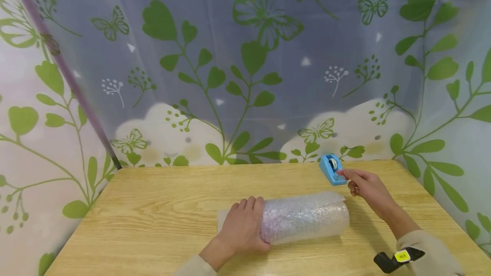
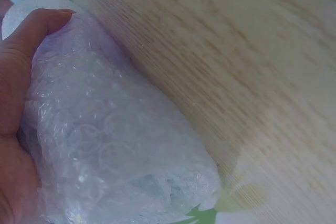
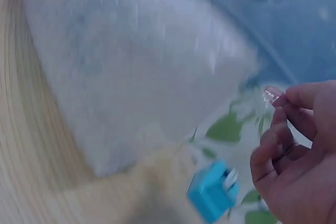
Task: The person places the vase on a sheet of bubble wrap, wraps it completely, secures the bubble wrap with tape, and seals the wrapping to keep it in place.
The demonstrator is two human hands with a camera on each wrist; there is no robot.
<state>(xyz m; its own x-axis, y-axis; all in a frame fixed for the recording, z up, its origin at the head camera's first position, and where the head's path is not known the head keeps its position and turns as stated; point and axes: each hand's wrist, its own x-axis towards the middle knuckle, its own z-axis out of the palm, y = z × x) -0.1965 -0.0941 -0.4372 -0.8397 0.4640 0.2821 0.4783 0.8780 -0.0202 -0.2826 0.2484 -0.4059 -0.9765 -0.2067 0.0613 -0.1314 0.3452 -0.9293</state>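
Note:
A roll of bubble wrap (image 1: 307, 216) lies sideways on the wooden table, a faint purple tint showing through near its left part. My left hand (image 1: 243, 225) grips it toward its left end, fingers over the top and thumb along the near side. In the left wrist view the thumb presses into the crinkled bubble wrap (image 2: 115, 129). Beyond the roll's right end, my right hand (image 1: 370, 188) is raised with thumb and forefinger together. The right wrist view shows a small clear piece of tape (image 3: 270, 96) pinched at those fingertips. Just behind them stands a blue tape dispenser (image 1: 330, 169).
The wooden table (image 1: 153, 208) ends at a printed curtain (image 1: 215, 76) with leaves and butterflies, which also hangs along both sides. A dark strap with a yellow label (image 1: 402, 256) sits at my right sleeve. The dispenser is close to the table's back edge.

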